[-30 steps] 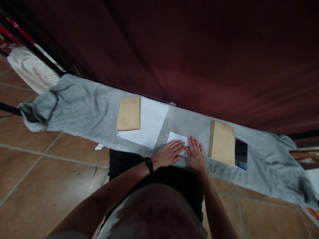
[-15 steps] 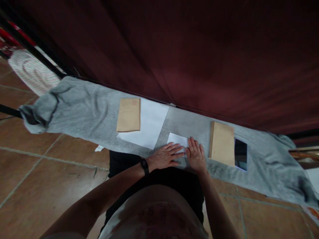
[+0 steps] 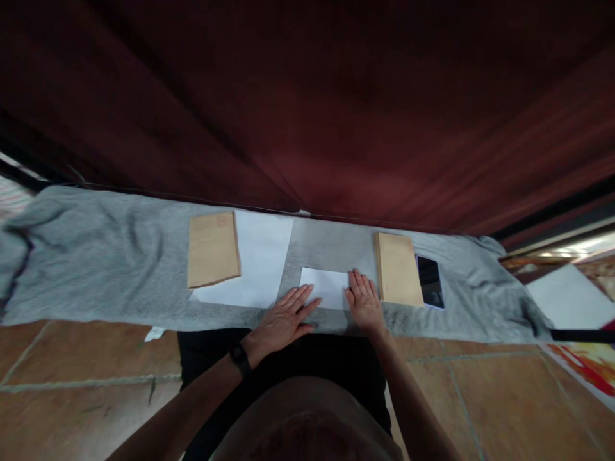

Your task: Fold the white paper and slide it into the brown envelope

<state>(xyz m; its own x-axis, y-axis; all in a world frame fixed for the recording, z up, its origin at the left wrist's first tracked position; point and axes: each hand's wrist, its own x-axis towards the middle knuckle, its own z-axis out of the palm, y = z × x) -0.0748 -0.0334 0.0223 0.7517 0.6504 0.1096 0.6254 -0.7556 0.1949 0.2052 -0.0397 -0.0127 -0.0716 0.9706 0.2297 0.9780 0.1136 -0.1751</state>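
Observation:
A small folded white paper (image 3: 325,286) lies on the grey cloth (image 3: 110,262) in front of me. My left hand (image 3: 283,319) lies flat with its fingers stretched out, the fingertips at the paper's lower left corner. My right hand (image 3: 364,301) rests flat with fingers together against the paper's right edge. A black band sits on my left wrist (image 3: 239,357).
A brown envelope (image 3: 213,249) lies on a larger white sheet (image 3: 262,256) to the left. A stack of brown envelopes (image 3: 397,268) and a dark phone (image 3: 429,281) lie to the right. A dark red curtain (image 3: 307,109) hangs behind. Tiled floor (image 3: 77,378) lies below.
My left hand has slid back off the folded paper toward its lower left corner. The view has swung to the right. My right hand stays at the paper's right edge.

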